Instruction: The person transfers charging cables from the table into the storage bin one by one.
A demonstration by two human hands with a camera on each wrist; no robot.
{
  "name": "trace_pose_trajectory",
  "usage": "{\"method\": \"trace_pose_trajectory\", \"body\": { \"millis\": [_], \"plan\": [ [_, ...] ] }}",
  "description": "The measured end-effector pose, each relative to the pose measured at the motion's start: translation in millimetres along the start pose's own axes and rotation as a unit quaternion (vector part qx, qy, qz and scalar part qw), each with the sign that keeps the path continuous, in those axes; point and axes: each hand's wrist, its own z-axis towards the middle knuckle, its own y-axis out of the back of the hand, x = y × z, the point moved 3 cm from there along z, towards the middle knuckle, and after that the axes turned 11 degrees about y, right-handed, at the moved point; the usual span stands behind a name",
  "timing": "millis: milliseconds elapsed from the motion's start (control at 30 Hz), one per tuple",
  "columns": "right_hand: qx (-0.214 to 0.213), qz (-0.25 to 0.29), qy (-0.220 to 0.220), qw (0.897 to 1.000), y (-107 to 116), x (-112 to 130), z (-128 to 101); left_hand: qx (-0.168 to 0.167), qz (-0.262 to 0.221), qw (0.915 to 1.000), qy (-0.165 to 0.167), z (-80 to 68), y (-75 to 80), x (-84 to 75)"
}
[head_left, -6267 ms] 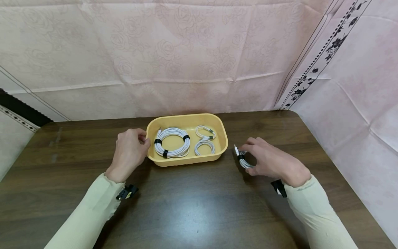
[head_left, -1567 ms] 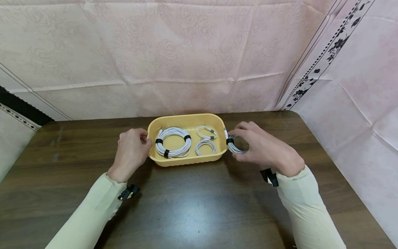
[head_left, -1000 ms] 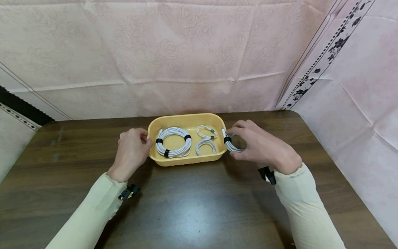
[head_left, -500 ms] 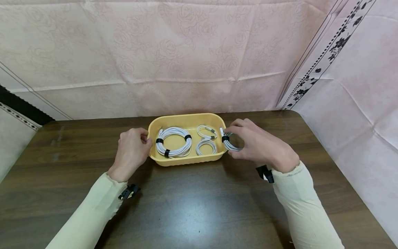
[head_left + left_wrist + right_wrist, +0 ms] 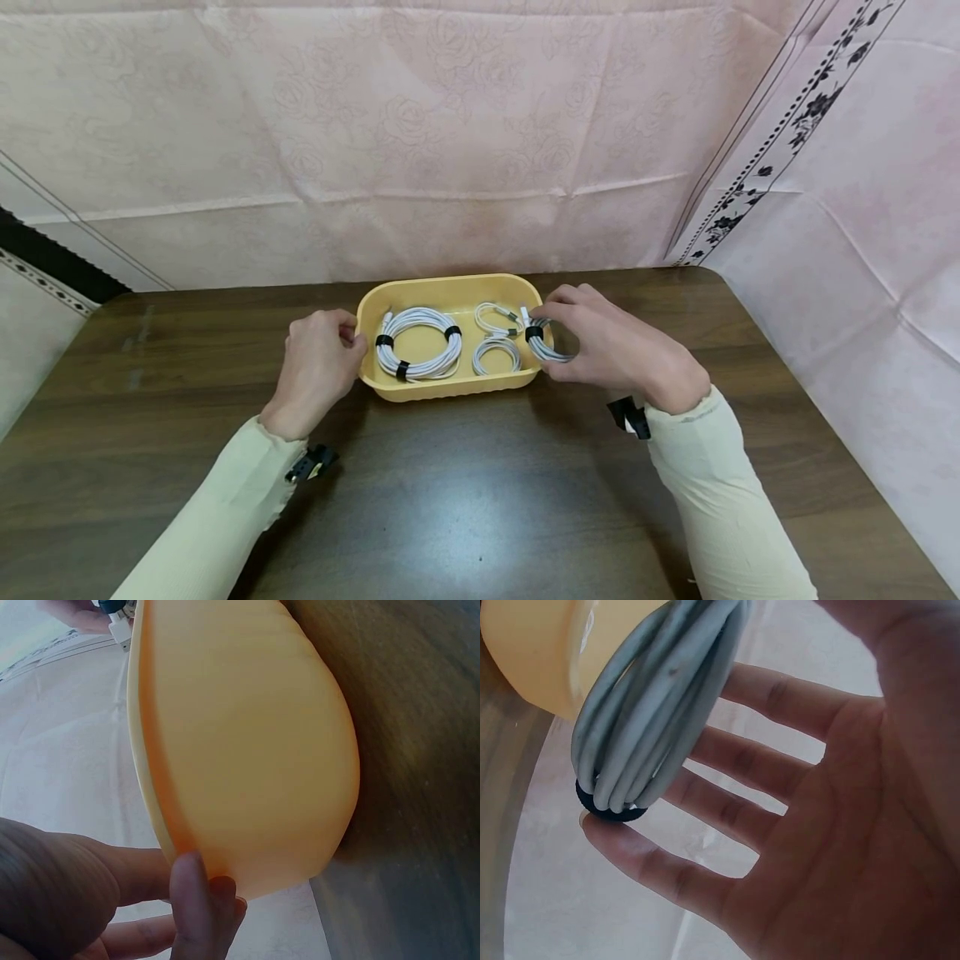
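Observation:
My left hand point(image 5: 318, 371) pinches the left end of a yellow plastic tray point(image 5: 457, 388); in the left wrist view its thumb and fingers meet at the tray's rim point(image 5: 136, 727). My right hand point(image 5: 618, 346) holds a coiled white cable point(image 5: 547, 348) by its edges, over the tray's right rim. A black strap point(image 5: 611, 811) binds that coil, and its white plug end points up. Inside the tray, a large white cable coil point(image 5: 417, 315) with several black straps lies at left. Beside it lies a thinner white cable point(image 5: 497, 341) in two loops.
The tray stands on a dark wooden table point(image 5: 457, 500) near its back edge. Pale patterned cloth point(image 5: 450, 150) hangs behind and to the right. Black strapped devices sit at both wrists.
My right hand has lifted the coil from the table and carried it left, now over the tray's right end. The left hand and tray have hardly moved.

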Motion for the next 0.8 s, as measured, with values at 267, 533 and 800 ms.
{"method": "trace_pose_trajectory", "body": {
  "millis": [267,533,800],
  "plan": [
    [0.003,0.008,-0.007,1.000,-1.7,1.5,2.7,0.000,0.000,1.0000,0.000,0.2,-0.1,0.3],
    [-0.003,0.007,0.008,1.000,-2.9,3.0,5.6,0.000,0.003,1.0000,0.004,0.2,0.1,-0.1],
    [0.000,0.011,0.010,1.000,-4.4,4.9,9.4,0.001,0.006,1.0000,0.008,0.3,-0.4,-0.1]
  ]
}}
